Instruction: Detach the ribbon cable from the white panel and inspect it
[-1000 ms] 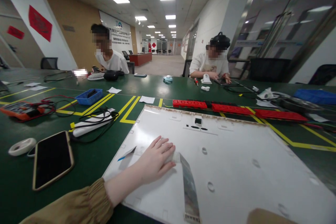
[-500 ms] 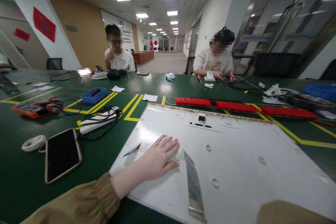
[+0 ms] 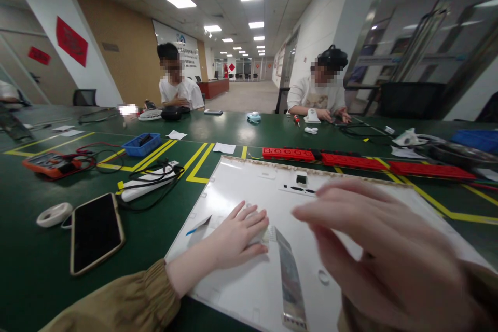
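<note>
From the head view, the left hand (image 3: 237,236) lies flat, fingers spread, on the white panel (image 3: 350,187), pinning the top end of the flat ribbon cable (image 3: 290,275) that runs down toward the panel's near edge. The right hand (image 3: 381,249) hovers open and empty above the panel, blurred, holding nothing. The cable looks to be at the pressing-down stage; the next move likely calls for a light, even touch along its strip.

Probably an electronics workshop — long green workbench (image 3: 241,129) with yellow tape lines; orange multimeter (image 3: 50,163); red power strips (image 3: 365,162).
</note>
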The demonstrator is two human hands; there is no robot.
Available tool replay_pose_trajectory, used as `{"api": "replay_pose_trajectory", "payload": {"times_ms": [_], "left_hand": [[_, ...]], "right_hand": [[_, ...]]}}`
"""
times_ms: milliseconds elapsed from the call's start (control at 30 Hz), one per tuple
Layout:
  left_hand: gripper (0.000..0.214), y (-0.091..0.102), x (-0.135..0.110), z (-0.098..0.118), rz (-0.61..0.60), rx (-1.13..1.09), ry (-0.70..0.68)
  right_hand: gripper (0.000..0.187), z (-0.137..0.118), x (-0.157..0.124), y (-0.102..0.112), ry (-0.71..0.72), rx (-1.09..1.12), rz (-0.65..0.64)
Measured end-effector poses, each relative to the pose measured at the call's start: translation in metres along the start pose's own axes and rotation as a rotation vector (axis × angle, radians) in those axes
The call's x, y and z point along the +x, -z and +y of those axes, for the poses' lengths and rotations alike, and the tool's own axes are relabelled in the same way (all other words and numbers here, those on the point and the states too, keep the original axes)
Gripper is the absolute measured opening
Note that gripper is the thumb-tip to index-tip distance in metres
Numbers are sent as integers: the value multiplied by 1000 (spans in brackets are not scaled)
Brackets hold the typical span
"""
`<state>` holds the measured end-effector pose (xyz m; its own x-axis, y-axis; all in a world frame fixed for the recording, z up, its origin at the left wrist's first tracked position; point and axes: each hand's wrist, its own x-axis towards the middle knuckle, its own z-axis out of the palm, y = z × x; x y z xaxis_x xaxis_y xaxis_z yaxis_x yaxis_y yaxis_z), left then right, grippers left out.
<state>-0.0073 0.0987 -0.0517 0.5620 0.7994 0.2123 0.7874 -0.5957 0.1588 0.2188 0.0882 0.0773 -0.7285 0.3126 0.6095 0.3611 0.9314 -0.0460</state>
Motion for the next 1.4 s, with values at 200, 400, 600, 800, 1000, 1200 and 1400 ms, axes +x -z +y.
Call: {"api": "replay_pose_trajectory", "payload": {"times_ms": [200,400,600,800,1000,1200,1400], "left_hand": [[55,-5,-2,-2,-6,-87,8],[62,-9,-3,-4,104,-137,49],[49,-10,-3,-8,152,-100,107],[43,-14,-3,-9,91,-88,122],[43,-11,-3,-7,110,-108,104],[34,-11,-2,-7,114,-89,83],[37,-11,-4,-9,126,-64,65]], "right_hand": [[15,20,25,-44,-322,140,-639],[24,42,15,-59,-452,85,-759],[34,45,13,-71,-359,150,-725],[37,51,7,-87,-350,142,-767],[38,55,4,-93,-364,103,-823],[35,56,6,-93,-386,97,-812],[29,49,6,-94,-337,63,-768]]}}
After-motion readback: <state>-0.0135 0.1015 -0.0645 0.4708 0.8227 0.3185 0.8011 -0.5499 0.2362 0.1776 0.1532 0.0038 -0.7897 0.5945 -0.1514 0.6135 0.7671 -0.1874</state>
